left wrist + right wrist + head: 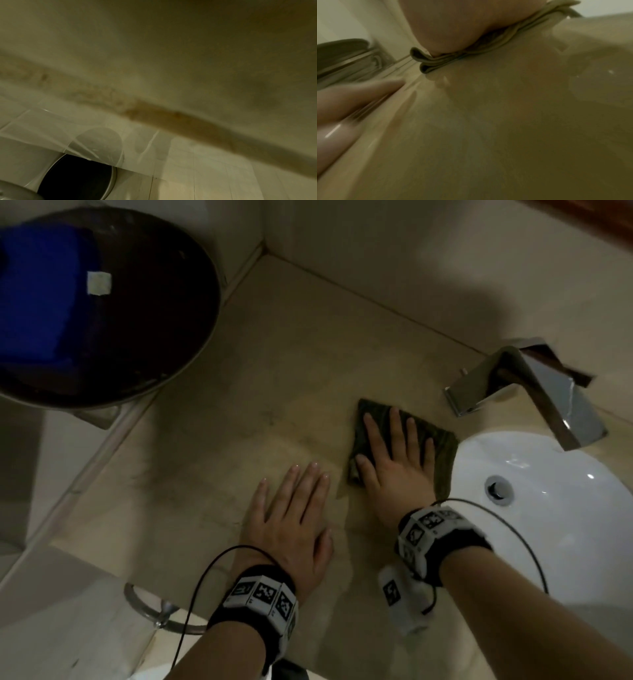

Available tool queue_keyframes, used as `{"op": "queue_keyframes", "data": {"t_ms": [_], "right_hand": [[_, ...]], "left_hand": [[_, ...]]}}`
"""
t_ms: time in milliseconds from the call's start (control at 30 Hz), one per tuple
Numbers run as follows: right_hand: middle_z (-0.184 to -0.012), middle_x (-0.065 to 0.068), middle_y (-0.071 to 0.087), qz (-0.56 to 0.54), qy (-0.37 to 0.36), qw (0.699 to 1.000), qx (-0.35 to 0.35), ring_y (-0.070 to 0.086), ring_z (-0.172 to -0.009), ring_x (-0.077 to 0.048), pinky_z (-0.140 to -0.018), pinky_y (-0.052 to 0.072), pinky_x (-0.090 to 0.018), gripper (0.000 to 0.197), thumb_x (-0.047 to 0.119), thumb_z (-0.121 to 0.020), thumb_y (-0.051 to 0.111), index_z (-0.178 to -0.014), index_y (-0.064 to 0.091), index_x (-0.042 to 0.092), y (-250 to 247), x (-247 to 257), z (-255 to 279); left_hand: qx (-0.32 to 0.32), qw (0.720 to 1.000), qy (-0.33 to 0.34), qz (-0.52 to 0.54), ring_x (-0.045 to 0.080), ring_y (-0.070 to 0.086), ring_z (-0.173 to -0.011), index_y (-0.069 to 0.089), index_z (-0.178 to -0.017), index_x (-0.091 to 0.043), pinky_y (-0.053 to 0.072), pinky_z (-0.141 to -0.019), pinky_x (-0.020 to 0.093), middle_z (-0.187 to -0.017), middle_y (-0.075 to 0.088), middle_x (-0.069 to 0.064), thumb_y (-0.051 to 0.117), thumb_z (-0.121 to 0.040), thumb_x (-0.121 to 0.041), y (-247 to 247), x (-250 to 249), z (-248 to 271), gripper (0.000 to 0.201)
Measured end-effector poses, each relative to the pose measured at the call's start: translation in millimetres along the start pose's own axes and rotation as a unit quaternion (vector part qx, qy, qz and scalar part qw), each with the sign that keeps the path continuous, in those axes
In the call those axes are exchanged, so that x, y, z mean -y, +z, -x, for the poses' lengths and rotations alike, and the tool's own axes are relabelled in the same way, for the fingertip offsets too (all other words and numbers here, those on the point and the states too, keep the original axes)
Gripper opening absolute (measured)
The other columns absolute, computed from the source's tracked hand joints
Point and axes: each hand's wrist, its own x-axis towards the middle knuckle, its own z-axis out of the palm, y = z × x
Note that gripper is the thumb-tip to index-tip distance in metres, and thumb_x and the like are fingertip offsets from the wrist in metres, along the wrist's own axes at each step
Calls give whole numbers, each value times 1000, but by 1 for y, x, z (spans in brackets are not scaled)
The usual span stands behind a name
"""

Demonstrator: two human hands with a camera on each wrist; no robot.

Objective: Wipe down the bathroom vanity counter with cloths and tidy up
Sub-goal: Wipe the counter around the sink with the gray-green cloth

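Observation:
A folded dark green cloth [442, 440] lies on the beige vanity counter [274, 371] just left of the sink. My right hand [394, 453] presses flat on it with straight, spread fingers. The right wrist view shows the palm [453, 24] on the cloth's folded layers [426, 60]. My left hand [294, 508] rests flat on the bare counter, left of the cloth and not touching it; its fingers [359, 92] show at the left of the right wrist view. A blue cloth [37, 302] lies in a round dark bin [154, 313] beyond the counter's left edge.
A white basin [548, 508] with a drain [498, 487] sits at right, with a chrome faucet [534, 392] behind it. Walls meet at the far corner [265, 249]. A metal ring [144, 607] hangs below the counter's front left edge. The left wrist view shows tiled floor [188, 169].

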Motion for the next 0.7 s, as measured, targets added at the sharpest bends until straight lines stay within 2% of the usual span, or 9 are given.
{"op": "queue_keyframes", "data": {"t_ms": [67,133,333,700], "right_hand": [[-158,7,-23,-4,19,1000,3,-19,-146,-20,-117,-10,-48,60,57,-96,15,-147,-14,44,-7,-3,-18],[-158,7,-21,-7,34,999,4,-18,-146,-20,-118,-9,-48,61,55,-97,18,-149,-11,43,-14,-5,-33],[-159,6,-18,-23,63,998,-9,-14,-147,-21,-118,-7,-48,60,55,-98,19,-150,-9,43,-23,-12,-60],[-160,4,-16,-16,53,998,-18,-14,-147,-22,-118,-6,-49,60,55,-98,18,-150,-8,42,-22,-15,-61]], "left_hand": [[-1,1000,0,6,19,10,-148,19,-153,-18,16,-116,53,-162,7,-1,37,-88,-47,0,0,0,74],[0,1000,1,10,19,10,-148,19,-153,-18,16,-115,54,-162,7,-1,38,-88,-47,0,0,0,74],[7,1000,-4,21,18,6,-149,16,-154,-19,16,-115,54,-162,5,-2,36,-89,-46,0,-1,0,74],[4,1000,1,23,19,7,-149,17,-154,-18,17,-114,54,-162,5,-1,36,-89,-46,0,-1,0,73]]}}
